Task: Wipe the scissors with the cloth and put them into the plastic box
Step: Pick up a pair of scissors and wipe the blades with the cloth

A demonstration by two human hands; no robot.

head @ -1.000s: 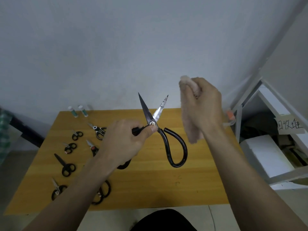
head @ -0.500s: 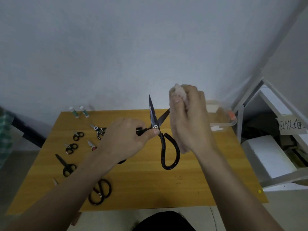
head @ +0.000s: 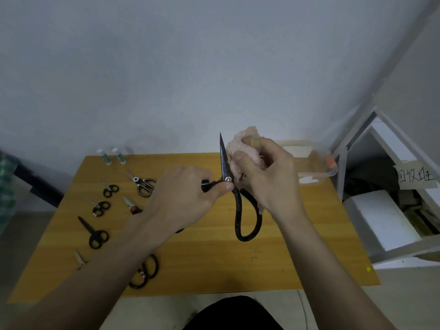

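Gripping the black scissors (head: 234,194) near their pivot, the left hand (head: 183,198) curled its fingers; at 3 o'clock, the right hand (head: 266,177) pinched the pink cloth (head: 242,151) round one blade.

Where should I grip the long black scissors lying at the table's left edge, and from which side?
Take the long black scissors by the paired finger loops at the near end, coming from above and the near side. The blades are closed and point away to the far left, so the loops are the widest blunt part and nothing nearby crowds them.
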